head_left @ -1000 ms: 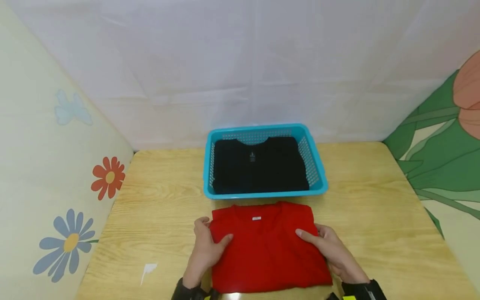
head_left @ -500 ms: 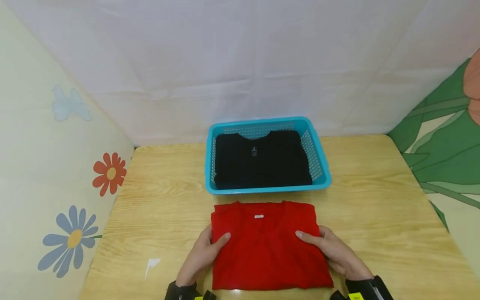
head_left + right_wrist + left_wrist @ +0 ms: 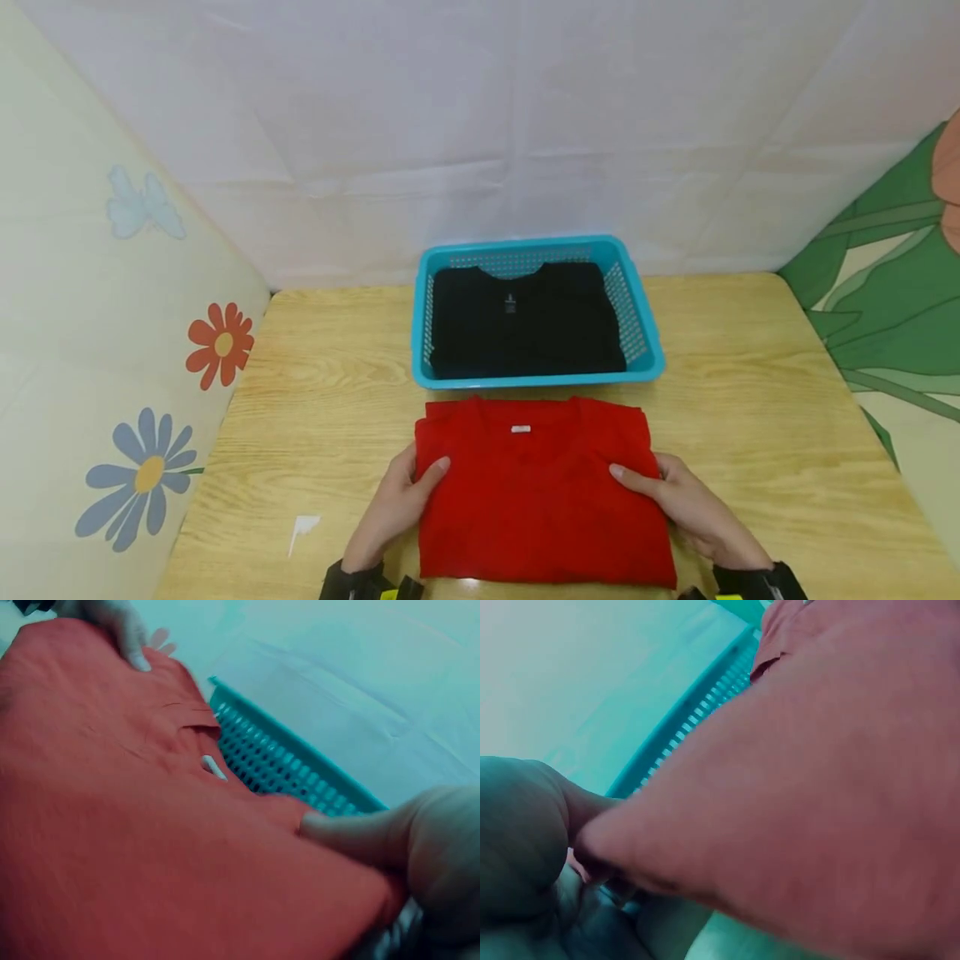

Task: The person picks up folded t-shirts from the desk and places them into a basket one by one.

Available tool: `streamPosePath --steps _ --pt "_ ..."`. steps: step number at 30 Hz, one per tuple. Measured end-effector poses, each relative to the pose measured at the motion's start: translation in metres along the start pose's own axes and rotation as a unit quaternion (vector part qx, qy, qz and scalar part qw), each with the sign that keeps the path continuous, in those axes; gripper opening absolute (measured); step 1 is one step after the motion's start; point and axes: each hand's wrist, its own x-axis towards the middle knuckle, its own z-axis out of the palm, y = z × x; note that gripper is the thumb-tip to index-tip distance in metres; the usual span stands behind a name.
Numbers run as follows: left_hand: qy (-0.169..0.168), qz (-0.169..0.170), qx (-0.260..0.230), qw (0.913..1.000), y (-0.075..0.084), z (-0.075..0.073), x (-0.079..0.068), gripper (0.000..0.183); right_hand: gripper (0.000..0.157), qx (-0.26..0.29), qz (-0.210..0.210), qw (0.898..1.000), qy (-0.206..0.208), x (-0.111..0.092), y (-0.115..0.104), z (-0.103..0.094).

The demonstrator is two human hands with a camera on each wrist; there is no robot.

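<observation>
A folded red shirt with a small white neck label lies flat in front of the basket in the head view. My left hand grips its left side, thumb on top and fingers tucked under the edge. On the opposite side my right hand holds it the same way. Red cloth fills much of the left wrist view, pinched near the left hand. In the right wrist view the right thumb presses on the shirt's top; the fingers below are mostly hidden.
Just beyond the shirt stands a blue plastic basket with a folded black shirt inside. Both are on a wood-grain table. A white sheet hangs behind, and patterned walls flank the table. A small white mark shows at the left.
My left hand's fingers have slipped under the shirt's edge. Both hands have moved slightly apart, and the red shirt looks a little wider and larger in the head view.
</observation>
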Motion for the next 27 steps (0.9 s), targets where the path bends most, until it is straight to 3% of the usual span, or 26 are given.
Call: streamPosePath --steps 4,8,14,20,23,27 --pt "-0.002 0.002 -0.016 0.9999 0.007 -0.003 -0.008 0.043 0.035 0.026 -0.008 0.999 -0.024 -0.009 -0.001 -0.008" --pt "-0.011 0.014 -0.013 0.9998 0.019 -0.004 -0.013 0.041 0.029 0.020 -0.032 0.998 -0.050 -0.018 -0.005 -0.013" --pt "-0.029 0.068 -0.007 0.9972 0.047 -0.010 -0.015 0.037 0.031 0.008 -0.082 0.994 -0.076 -0.030 -0.028 -0.016" --pt "-0.047 0.133 0.002 0.9899 0.066 -0.021 0.001 0.033 0.030 -0.016 -0.135 0.990 -0.041 -0.033 -0.060 -0.015" --pt "-0.046 0.139 -0.005 0.9892 0.072 -0.026 0.013 0.034 0.030 -0.029 -0.144 0.989 -0.015 -0.029 -0.073 -0.014" --pt "-0.036 0.119 -0.015 0.9921 0.081 -0.028 0.027 0.037 0.031 -0.041 -0.137 0.989 0.020 -0.024 -0.085 -0.013"
